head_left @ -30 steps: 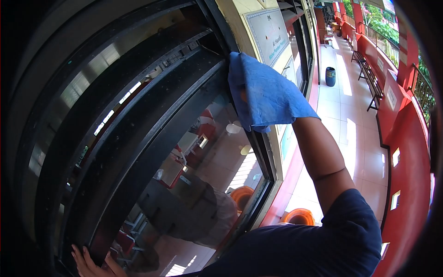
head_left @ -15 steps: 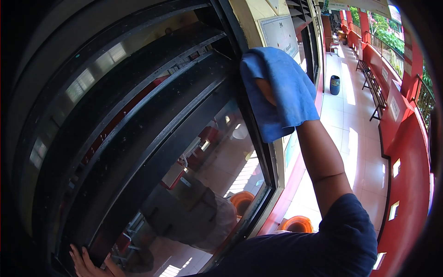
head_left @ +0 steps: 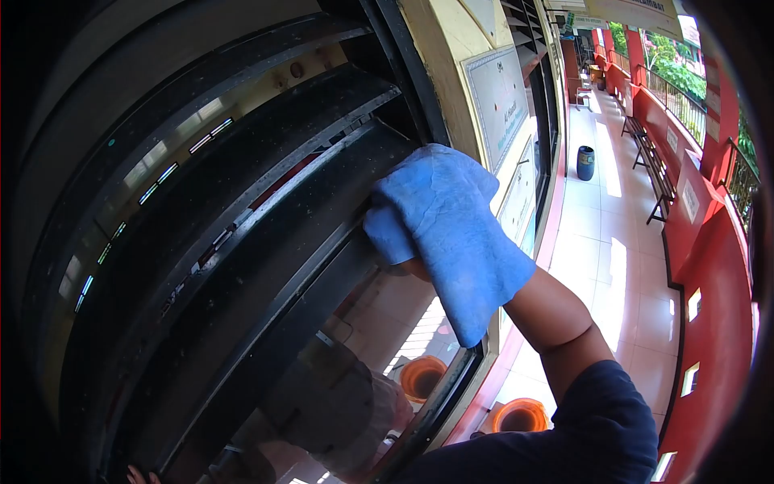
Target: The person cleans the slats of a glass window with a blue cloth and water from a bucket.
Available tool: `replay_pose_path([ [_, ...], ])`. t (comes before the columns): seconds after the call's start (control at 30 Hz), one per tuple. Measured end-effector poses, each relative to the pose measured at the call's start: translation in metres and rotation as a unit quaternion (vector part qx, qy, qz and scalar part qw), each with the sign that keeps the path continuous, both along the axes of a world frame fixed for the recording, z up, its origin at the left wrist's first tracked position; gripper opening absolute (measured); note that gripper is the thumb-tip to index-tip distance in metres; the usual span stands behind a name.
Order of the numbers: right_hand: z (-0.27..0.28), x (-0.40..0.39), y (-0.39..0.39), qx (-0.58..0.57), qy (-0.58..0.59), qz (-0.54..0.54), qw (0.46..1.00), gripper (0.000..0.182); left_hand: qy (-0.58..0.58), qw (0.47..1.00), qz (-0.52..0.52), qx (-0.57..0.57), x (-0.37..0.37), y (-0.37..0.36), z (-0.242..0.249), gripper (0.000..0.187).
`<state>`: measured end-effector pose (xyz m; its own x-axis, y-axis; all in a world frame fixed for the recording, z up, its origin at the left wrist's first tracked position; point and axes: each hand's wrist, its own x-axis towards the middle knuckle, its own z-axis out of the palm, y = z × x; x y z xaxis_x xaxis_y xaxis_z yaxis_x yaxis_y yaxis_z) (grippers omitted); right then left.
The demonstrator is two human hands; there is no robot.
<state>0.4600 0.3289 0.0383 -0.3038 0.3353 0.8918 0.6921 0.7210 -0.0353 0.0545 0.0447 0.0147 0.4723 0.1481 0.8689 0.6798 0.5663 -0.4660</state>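
Note:
A blue cloth (head_left: 447,230) drapes over my right hand (head_left: 415,266), which presses it against the glass of a black-framed window (head_left: 266,242), near the pane's upper right corner. Most of that hand is hidden under the cloth. Only the fingertips of my left hand (head_left: 139,474) show at the bottom left, resting on the black window frame. The glass (head_left: 355,379) reflects a person and the tiled floor.
To the right runs a tiled corridor (head_left: 601,234) with a dark bin (head_left: 586,162), benches (head_left: 651,165) along a red parapet wall (head_left: 717,266), and a framed notice board (head_left: 500,101) on the yellow wall. Orange round objects (head_left: 520,415) sit low by the wall.
My right hand with the cloth has moved down and to the left along the glass, from the frame's top corner onto the pane. The view shifted, so less of my left hand shows.

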Motion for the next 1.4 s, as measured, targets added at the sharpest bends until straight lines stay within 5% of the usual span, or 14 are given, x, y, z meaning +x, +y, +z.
replay_pose_path([
  [0.07,-0.01,0.012,0.015,0.069,-0.014,0.075,0.995,0.039,0.0,1.0,-0.001,-0.002,0.002,0.0,0.0,0.058],
  [0.17,-0.031,0.015,0.016,-0.066,0.162,0.14,0.975,0.028,-0.004,1.0,-0.008,-0.013,-0.002,-0.002,-0.001,0.059],
  [0.2,-0.043,0.012,0.027,-0.148,0.281,0.261,0.911,0.036,-0.014,1.0,-0.005,-0.009,0.001,-0.002,-0.002,0.059],
  [0.3,-0.041,0.009,0.009,-0.021,0.136,0.094,0.986,0.051,-0.029,1.0,-0.003,-0.011,0.001,-0.003,-0.002,0.059],
  [0.4,-0.053,0.0,-0.001,-0.021,0.065,0.124,0.99,0.066,-0.034,0.999,-0.018,-0.008,0.009,0.0,0.0,0.059],
  [0.67,-0.006,0.009,-0.02,-0.058,0.211,0.169,0.961,0.081,-0.009,1.0,-0.012,0.008,0.009,0.0,0.001,0.058],
  [0.73,0.003,0.014,-0.001,0.025,0.227,0.224,0.947,0.098,-0.013,1.0,-0.022,0.004,0.01,0.0,0.002,0.058],
  [0.8,0.024,0.016,0.015,0.147,0.172,0.121,0.966,0.1,-0.018,0.999,-0.032,-0.001,0.01,-0.001,0.003,0.057],
  [0.9,0.075,0.01,0.026,0.254,0.148,0.029,0.955,0.099,-0.026,0.999,-0.018,-0.016,0.012,-0.006,0.005,0.057],
  [0.97,0.118,-0.009,0.053,0.393,0.253,-0.077,0.881,0.077,-0.028,0.999,-0.01,-0.02,0.01,-0.008,0.004,0.056],
  [1.03,0.111,0.005,0.071,0.251,0.129,-0.173,0.944,0.094,-0.027,0.999,-0.013,-0.02,0.008,-0.009,0.004,0.056],
  [1.13,0.102,0.001,0.041,0.089,0.247,0.032,0.964,0.101,-0.031,0.999,-0.025,-0.02,0.007,-0.008,0.002,0.055],
  [1.3,0.081,0.002,0.061,0.079,0.264,0.169,0.946,0.105,-0.036,0.999,-0.024,-0.021,0.008,-0.008,0.002,0.055],
  [1.4,0.081,0.003,0.066,0.127,0.219,0.11,0.961,0.106,-0.035,0.999,-0.014,-0.012,0.01,-0.006,0.002,0.055],
])
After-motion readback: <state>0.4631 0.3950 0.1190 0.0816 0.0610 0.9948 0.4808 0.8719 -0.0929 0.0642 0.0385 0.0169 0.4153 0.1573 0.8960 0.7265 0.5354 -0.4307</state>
